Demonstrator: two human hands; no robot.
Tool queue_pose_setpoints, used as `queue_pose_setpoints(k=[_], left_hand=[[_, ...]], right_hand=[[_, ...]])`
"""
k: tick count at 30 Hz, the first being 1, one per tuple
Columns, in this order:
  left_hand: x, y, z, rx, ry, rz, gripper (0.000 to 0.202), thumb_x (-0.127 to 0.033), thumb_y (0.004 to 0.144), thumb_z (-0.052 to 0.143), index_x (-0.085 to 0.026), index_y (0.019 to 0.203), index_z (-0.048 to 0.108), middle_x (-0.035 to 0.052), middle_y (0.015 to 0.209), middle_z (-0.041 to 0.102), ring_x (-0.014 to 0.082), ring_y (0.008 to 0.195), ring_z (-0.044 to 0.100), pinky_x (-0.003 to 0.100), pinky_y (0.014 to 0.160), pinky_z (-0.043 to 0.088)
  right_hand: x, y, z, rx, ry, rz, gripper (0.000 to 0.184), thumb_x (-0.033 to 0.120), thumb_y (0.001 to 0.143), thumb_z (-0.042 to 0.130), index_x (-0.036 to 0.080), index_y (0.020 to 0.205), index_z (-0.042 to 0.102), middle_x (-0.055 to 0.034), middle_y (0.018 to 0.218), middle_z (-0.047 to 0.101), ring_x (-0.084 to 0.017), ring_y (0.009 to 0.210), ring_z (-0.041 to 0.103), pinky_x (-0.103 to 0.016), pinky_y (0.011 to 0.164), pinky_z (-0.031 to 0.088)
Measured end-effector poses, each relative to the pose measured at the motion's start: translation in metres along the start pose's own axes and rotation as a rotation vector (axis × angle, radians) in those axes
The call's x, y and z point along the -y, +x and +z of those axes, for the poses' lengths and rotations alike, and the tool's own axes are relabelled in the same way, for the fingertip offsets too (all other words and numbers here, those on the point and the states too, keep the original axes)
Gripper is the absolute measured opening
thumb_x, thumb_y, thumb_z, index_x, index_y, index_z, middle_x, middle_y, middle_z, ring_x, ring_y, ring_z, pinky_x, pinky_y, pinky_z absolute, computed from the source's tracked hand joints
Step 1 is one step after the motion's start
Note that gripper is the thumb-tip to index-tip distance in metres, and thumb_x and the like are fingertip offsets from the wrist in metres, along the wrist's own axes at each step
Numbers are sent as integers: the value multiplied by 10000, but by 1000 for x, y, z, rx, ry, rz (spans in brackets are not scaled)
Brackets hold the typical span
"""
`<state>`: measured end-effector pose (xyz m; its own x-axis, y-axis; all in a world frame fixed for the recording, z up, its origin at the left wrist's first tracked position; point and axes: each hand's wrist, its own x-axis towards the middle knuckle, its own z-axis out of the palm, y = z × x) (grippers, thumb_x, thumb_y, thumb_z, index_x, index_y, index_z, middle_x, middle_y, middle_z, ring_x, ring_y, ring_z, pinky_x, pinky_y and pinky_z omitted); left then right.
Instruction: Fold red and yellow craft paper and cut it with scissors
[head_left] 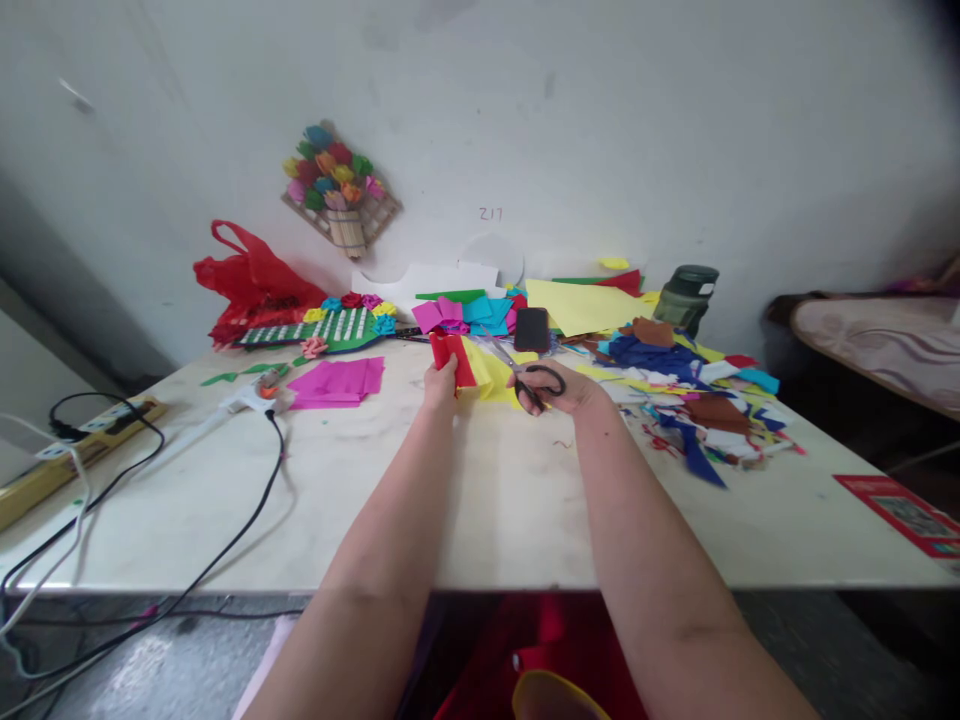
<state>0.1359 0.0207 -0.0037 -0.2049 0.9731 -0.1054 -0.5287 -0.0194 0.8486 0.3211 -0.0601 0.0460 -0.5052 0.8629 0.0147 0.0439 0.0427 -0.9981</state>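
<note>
In the middle of the table my left hand (440, 382) is closed on a folded piece of red paper (453, 358). Yellow paper (487, 375) lies against the red piece, on its right. My right hand (564, 388) holds a pair of scissors (541, 384) by the black handles, its blades pointing up and left over the yellow paper. Whether the blades touch either paper I cannot tell. A dark phone (532, 329) lies just behind the scissors.
Magenta paper sheets (337, 383) and a glue gun (251, 395) with its cord lie to the left. Colourful scraps (705, 400) are heaped on the right, near a green bottle (686, 298). A red plastic bag (259, 280) and a power strip (82, 450) stand further left.
</note>
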Motion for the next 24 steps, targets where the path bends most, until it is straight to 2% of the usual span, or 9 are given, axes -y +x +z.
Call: queue_pose_setpoints(k=[3,6,8,11,15,19,24], left_hand=[[4,1,0,13,8,24,136,-226,709,639,-132,794,590,57,726,643,149,627,621,276,631,496],[5,0,2,14,37,38,125,-236,719,628,-131,774,588,47,681,630,138,580,602,258,594,481],[4,-3,4,7,51,37,123,-239,723,624,-133,776,589,36,658,622,126,558,589,239,570,466],[2,-11,8,-3,48,11,139,-236,739,607,-134,831,595,36,670,628,129,569,596,232,553,455],[-3,-23,14,-31,63,-13,146,-222,758,581,-135,873,607,37,681,630,131,602,611,219,541,448],[-2,-32,18,-29,53,-17,128,-211,769,561,-132,857,611,39,680,627,122,587,605,206,525,441],[7,-30,23,-31,4,2,138,-203,755,562,-129,865,597,36,688,626,111,537,588,208,517,447]], right_hand=[[-1,12,10,-132,-2,-27,328,387,667,679,121,817,560,-61,623,655,-115,464,572,-185,377,357],[-3,25,20,-365,-11,-37,307,357,646,710,141,789,546,-52,612,649,-107,448,569,-163,341,315],[-3,32,26,-461,-26,-20,289,329,630,727,155,762,538,-38,582,635,-105,429,557,-163,323,304],[-2,38,37,-539,-43,28,267,302,632,730,171,757,533,-16,550,608,-106,427,549,-164,313,309],[-8,46,46,-608,-79,50,276,312,646,719,185,819,546,10,556,572,-103,467,556,-175,382,411],[-21,58,47,-623,-137,54,332,335,661,684,217,933,534,25,662,588,-105,530,575,-202,454,471],[-34,70,45,-754,-262,63,336,297,655,651,238,957,514,17,760,588,-124,670,591,-209,522,479]])
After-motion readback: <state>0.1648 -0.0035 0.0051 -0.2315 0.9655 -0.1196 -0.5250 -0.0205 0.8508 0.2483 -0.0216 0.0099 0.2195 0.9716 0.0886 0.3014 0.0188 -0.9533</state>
